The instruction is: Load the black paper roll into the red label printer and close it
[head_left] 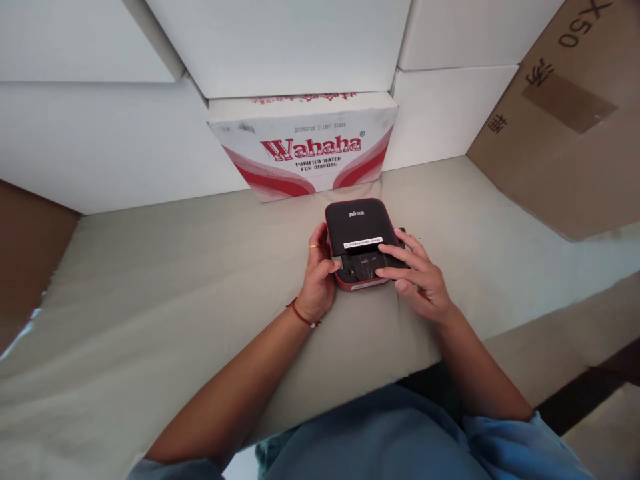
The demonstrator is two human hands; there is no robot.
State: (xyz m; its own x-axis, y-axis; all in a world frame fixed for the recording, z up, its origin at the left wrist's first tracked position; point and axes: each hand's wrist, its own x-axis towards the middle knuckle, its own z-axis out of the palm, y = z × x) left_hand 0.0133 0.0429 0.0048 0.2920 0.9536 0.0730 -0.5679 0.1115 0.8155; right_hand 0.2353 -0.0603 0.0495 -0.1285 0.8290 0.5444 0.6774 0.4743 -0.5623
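Note:
A black device with a red rim (pixel 357 223) lies on the cloth-covered table, white lettering and a white label strip on its top. At its near end a recess shows dark inner parts, so a section of the casing there is open. My left hand (pixel 320 270) grips the device's left side, thumb on the near left corner. Over the right part of the recess, my right hand (pixel 423 277) has its fingers stretched out, two fingertips touching inside it. A dark piece sticks out on the right, partly under those fingers; I cannot tell what it is.
A Wahaha water carton (pixel 320 147) stands behind the device, against stacked white boxes (pixel 300 47). On the right is a large brown cardboard box (pixel 565 133), and a brown panel (pixel 30 260) is at the left. Beige cloth (pixel 200 287) covers the table.

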